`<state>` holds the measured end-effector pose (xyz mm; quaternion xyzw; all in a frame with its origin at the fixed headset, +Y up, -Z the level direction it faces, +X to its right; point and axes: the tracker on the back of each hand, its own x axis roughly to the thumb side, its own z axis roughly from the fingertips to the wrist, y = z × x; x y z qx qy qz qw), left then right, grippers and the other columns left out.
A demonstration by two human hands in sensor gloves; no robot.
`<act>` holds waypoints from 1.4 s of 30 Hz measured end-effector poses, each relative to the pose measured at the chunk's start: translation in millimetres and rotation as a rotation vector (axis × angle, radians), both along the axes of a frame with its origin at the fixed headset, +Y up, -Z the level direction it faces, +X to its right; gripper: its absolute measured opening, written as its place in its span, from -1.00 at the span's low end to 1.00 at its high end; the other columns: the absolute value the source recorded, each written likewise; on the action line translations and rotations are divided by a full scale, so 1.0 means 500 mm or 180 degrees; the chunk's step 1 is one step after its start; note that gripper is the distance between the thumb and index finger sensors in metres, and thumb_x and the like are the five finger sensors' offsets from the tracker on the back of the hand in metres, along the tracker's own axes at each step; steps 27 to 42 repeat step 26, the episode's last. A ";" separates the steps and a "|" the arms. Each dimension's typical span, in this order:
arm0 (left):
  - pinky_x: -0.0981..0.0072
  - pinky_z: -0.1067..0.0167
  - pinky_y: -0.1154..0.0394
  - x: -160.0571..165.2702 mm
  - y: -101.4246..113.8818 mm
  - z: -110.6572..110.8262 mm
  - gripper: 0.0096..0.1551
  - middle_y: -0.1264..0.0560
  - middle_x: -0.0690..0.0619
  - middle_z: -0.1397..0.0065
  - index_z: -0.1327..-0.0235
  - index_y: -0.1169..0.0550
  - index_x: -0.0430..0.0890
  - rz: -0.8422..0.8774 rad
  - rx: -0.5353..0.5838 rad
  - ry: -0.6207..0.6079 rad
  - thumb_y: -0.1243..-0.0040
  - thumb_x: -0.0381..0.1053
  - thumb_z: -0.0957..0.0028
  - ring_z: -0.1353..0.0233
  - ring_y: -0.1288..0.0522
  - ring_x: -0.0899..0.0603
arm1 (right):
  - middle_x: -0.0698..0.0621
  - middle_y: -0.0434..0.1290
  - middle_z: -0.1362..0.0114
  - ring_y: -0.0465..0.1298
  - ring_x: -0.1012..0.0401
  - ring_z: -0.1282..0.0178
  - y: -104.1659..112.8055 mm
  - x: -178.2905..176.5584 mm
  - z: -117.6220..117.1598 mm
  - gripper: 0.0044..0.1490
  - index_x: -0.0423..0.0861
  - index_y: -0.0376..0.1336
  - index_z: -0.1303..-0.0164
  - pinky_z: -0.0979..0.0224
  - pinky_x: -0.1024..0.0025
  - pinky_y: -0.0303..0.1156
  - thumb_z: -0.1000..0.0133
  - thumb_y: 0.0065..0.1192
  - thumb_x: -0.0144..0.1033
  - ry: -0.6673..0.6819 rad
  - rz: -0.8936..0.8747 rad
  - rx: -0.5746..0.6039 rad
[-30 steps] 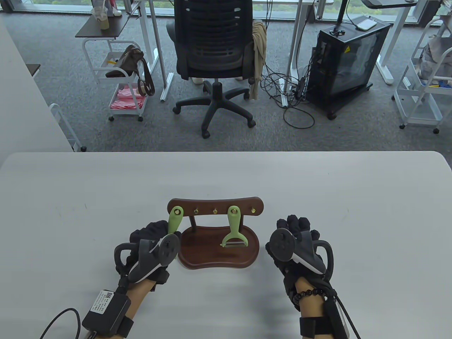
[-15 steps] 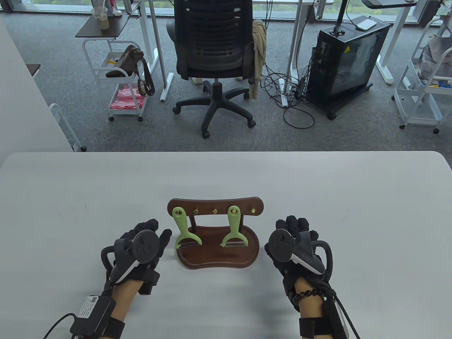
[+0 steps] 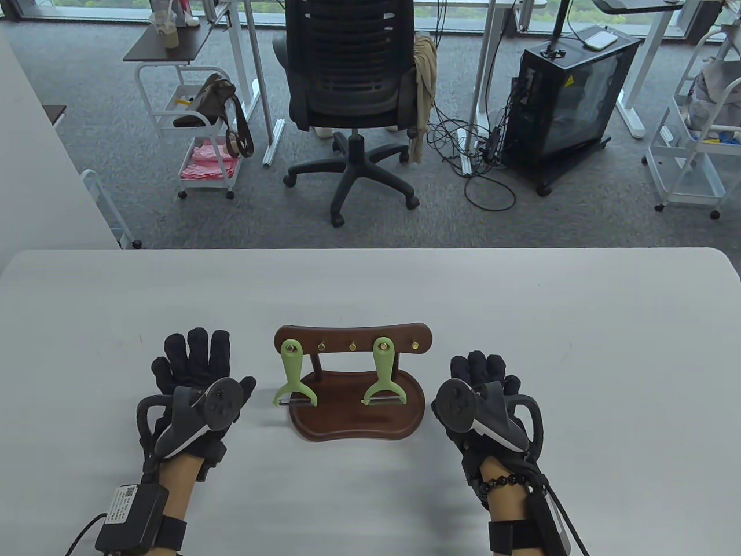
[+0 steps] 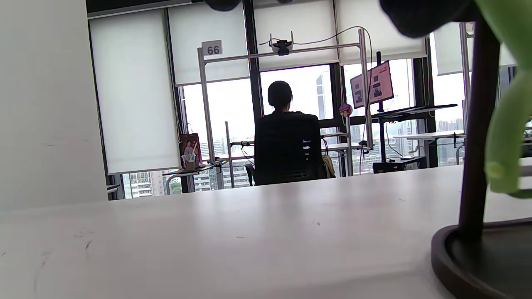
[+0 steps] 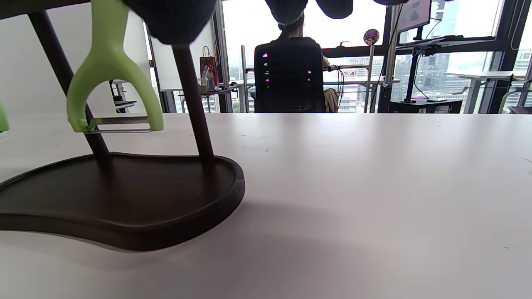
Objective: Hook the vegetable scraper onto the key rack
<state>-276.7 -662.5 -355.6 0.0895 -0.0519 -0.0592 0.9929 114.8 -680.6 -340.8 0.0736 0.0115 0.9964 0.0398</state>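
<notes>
table view: two green scrapers are hanging from the key rack (image 3: pixel 353 339), the left scraper (image 3: pixel 294 373) on the leftmost peg, the right scraper (image 3: pixel 384 373) further right. the left hand (image 3: pixel 194 385) is lying flat on the table (image 3: pixel 579 359) with fingers spread, gripping nothing. the right hand (image 3: pixel 483 394) is resting beside the rack base, loosely open and empty.

left wrist view: a blurred green scraper (image 4: pixel 505 124) is hanging by the rack post (image 4: pixel 478 124).

right wrist view: a scraper (image 5: pixel 110 70) is dangling above the dark base (image 5: pixel 124 199).

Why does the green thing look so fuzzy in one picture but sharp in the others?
Left wrist view: the left peeler sits close to the lens, so it blurs against bright windows. Table view: both peelers hang sharp. Right wrist view: the right peeler looks crisp.
</notes>
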 end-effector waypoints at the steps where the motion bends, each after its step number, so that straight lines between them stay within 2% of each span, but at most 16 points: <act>1: -0.67 -0.37 0.07 0.002 0.000 0.000 0.07 0.14 -0.44 -0.71 -0.72 0.11 -0.16 -0.0027 -0.0012 -0.0023 0.08 0.39 -0.19 -0.61 0.16 -0.70 | -0.57 -0.20 -0.69 -0.15 -0.56 -0.60 0.000 0.000 0.000 0.08 -0.47 -0.20 -0.70 -0.46 -0.60 -0.07 -0.26 0.04 -0.02 0.0001 0.0013 0.0008; 5: -0.69 -0.35 0.12 0.009 0.004 0.003 0.08 0.22 -0.47 -0.70 -0.72 0.17 -0.15 -0.0118 -0.0040 -0.0041 0.10 0.39 -0.20 -0.59 0.23 -0.73 | -0.59 -0.28 -0.67 -0.21 -0.57 -0.58 0.000 -0.002 0.001 0.14 -0.47 -0.30 -0.69 -0.45 -0.62 -0.11 -0.27 0.02 0.01 0.0018 0.0049 -0.0007; 8: -0.69 -0.35 0.11 0.012 0.004 0.004 0.08 0.21 -0.47 -0.70 -0.72 0.16 -0.15 -0.0118 -0.0027 -0.0062 0.10 0.40 -0.20 -0.59 0.22 -0.73 | -0.59 -0.31 -0.67 -0.23 -0.58 -0.57 -0.001 -0.003 0.002 0.15 -0.47 -0.33 -0.69 -0.44 -0.62 -0.13 -0.27 0.02 0.01 0.0022 0.0058 -0.0033; 26: -0.67 -0.37 0.03 0.017 -0.003 0.009 0.05 0.08 -0.47 -0.71 -0.73 0.06 -0.18 -0.0073 -0.0084 -0.0084 0.10 0.39 -0.19 -0.62 0.08 -0.71 | -0.59 -0.28 -0.67 -0.21 -0.58 -0.57 -0.003 -0.015 0.001 0.13 -0.48 -0.30 -0.69 -0.44 -0.62 -0.12 -0.27 0.02 0.00 0.0066 0.0062 -0.0037; 42: -0.67 -0.37 0.03 0.017 -0.003 0.009 0.05 0.08 -0.47 -0.71 -0.73 0.06 -0.18 -0.0073 -0.0084 -0.0084 0.10 0.39 -0.19 -0.62 0.08 -0.71 | -0.59 -0.28 -0.67 -0.21 -0.58 -0.57 -0.003 -0.015 0.001 0.13 -0.48 -0.30 -0.69 -0.44 -0.62 -0.12 -0.27 0.02 0.00 0.0066 0.0062 -0.0037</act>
